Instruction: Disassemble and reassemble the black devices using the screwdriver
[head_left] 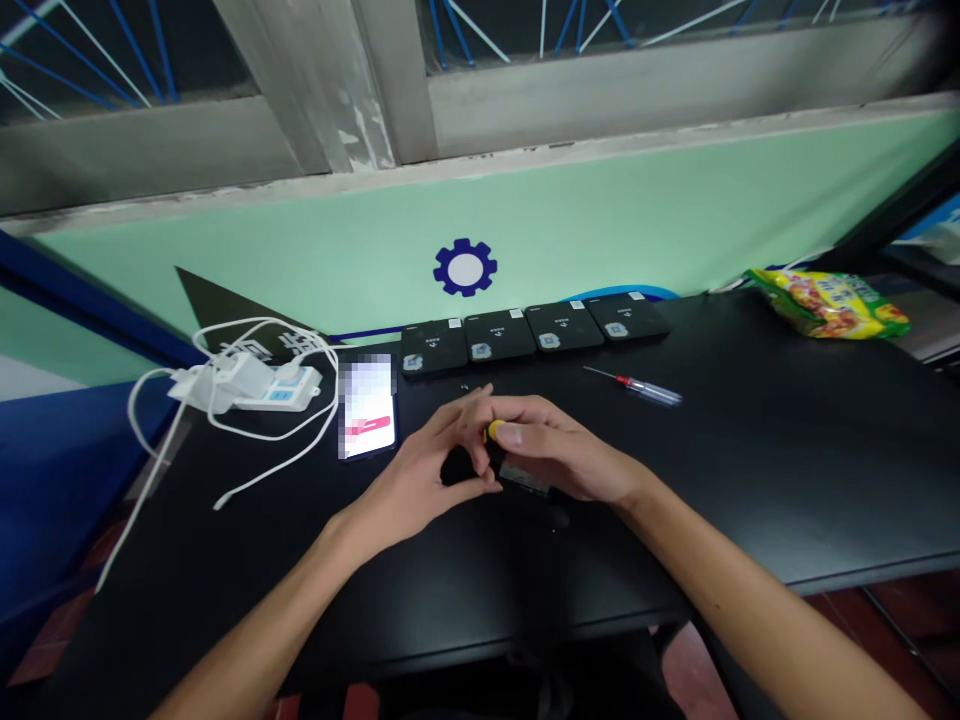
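Over the middle of the black table, my two hands come together. My right hand (559,440) pinches a yellow-and-black tool (492,431) between thumb and fingers; it looks like a short screwdriver, mostly hidden. My left hand (442,450) curls around the same spot, its fingertips close to the tool and its thumb lower down. What those left fingers hold is hidden. Below my right fingers shows part of a dark object with a pale label (525,478). Just beyond my hands lie tiny metallic bits (465,387), perhaps screws.
Several flat black boxes (501,336) stand in a row by the wall. A lit phone (369,405) lies left of my hands, near a white power strip (281,388) with tangled cable. Rightward are a clear-handled screwdriver (649,390) and a yellow-green snack bag (832,303).
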